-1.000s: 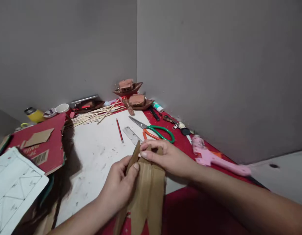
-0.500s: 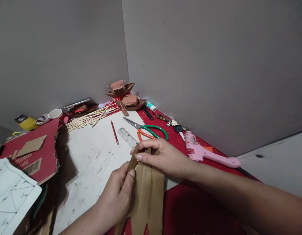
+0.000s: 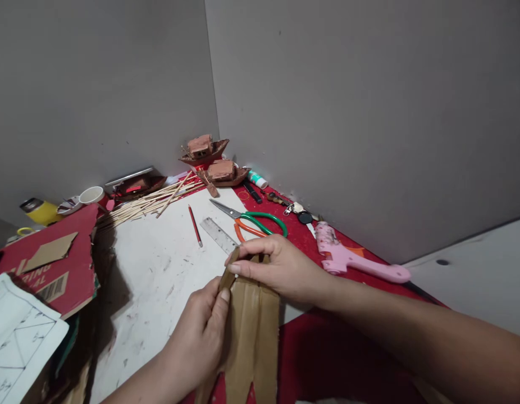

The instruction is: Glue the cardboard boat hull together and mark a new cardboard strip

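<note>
A folded piece of brown cardboard (image 3: 254, 331) with pointed, notched ends hangs between my hands, low in the middle of the view. My left hand (image 3: 201, 322) is closed on its left edge, thumb on the near side. At the top left, my right hand (image 3: 281, 269) pinches a narrow flap of the same cardboard between thumb and fingers. Just beyond the hands lie a clear ruler (image 3: 218, 234), a red pencil (image 3: 195, 225) and scissors (image 3: 260, 221) with one green and one orange handle.
A white sheet (image 3: 146, 297) covers part of the red table. Right lies a pink glue gun (image 3: 361, 261). Model boats (image 3: 222, 173) and thin wooden sticks (image 3: 150, 205) stand at the back. Red printed cardboard (image 3: 81, 269) and a paper drawing (image 3: 22, 342) are at left. Grey walls close the far side.
The view has shifted slightly, so things sit a little further left and higher. Both hands keep their grip on the cardboard, with the flap under the right fingers barely moved.
</note>
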### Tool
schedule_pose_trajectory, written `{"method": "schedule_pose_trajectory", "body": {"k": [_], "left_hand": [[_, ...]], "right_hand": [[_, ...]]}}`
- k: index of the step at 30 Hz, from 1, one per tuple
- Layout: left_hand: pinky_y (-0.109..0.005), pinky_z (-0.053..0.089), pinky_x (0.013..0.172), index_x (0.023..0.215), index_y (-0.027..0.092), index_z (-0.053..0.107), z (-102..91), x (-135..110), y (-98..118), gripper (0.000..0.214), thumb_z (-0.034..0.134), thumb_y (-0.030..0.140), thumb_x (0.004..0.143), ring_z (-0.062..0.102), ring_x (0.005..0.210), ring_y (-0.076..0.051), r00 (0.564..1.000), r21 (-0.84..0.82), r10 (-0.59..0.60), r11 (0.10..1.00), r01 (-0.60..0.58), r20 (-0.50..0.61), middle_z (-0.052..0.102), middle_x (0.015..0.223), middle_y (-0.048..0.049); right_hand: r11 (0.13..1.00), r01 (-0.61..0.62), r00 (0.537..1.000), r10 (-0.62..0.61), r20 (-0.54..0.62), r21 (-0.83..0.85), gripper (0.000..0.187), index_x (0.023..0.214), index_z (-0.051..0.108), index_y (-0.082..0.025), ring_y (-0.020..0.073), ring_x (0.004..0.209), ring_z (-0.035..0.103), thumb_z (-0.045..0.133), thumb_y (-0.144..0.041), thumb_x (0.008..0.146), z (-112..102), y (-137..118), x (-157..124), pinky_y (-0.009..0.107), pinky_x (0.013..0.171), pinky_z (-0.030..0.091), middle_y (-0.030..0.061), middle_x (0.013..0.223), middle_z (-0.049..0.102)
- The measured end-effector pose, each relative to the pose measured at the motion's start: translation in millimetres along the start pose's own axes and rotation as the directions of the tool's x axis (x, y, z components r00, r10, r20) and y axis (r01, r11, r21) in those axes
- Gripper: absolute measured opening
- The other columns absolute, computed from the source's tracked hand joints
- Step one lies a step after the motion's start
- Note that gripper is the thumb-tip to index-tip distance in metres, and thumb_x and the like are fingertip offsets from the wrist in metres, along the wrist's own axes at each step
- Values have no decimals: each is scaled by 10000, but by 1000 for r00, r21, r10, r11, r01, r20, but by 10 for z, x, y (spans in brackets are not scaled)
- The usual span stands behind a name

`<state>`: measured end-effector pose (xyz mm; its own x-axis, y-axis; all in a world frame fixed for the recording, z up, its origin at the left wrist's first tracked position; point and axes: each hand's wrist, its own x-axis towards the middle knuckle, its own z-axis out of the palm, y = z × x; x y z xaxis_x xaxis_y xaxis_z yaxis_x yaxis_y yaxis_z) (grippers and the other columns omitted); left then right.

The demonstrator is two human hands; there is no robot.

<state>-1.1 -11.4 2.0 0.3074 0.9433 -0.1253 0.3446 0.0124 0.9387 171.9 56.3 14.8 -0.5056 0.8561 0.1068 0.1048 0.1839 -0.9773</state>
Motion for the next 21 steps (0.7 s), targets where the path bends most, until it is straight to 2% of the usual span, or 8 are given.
{"method": "schedule_pose_trajectory", "body": {"k": [4,8,12,15,18,21], "left_hand": [[-283,437,795,1133,177,631,28,34,-54,332,408,366,976,585,855,-195,999,-46,-12,999,10,-47,688,994,-63],[-290,434,851,1105,176,645,39,57,-81,319,440,376,965,599,927,-203,998,-154,-43,987,36,-43,696,1000,-63],[-290,452,840,1121,172,655,7,51,-28,338,526,407,915,631,893,-203,985,-326,-174,930,168,12,722,949,-50],[-283,473,825,1110,174,676,-44,50,17,339,627,376,842,662,874,-206,950,-516,-308,807,287,46,743,944,-39],[-300,490,845,1095,159,694,-80,55,20,359,646,383,819,694,864,-219,892,-692,-434,606,391,125,761,922,-54],[-321,523,800,1100,139,698,-70,54,4,412,622,442,832,722,769,-228,826,-769,-520,428,474,220,772,862,-73]], "right_hand": [[998,4,1000,-5,-26,-55,116,720,722,-145,134,690,626,620,-169,771,30,-14,-50,217,647,455,13,694,707],[988,56,998,-60,-25,-146,140,732,733,-139,139,678,616,610,-179,787,55,-3,-87,229,631,446,28,694,699],[996,27,999,-30,-27,-86,140,725,723,-145,135,682,613,603,-183,787,29,1,-56,222,633,451,19,692,696],[1000,-17,999,18,-48,4,142,712,712,-150,127,654,590,626,-236,786,-20,2,-14,220,614,447,6,670,679],[999,-11,990,15,-139,30,166,704,704,-157,133,659,574,661,-300,775,-61,20,16,233,605,442,6,681,661],[998,14,978,-1,-207,59,169,709,698,-167,139,683,576,683,-325,768,-68,46,29,241,614,451,7,717,662]]}}
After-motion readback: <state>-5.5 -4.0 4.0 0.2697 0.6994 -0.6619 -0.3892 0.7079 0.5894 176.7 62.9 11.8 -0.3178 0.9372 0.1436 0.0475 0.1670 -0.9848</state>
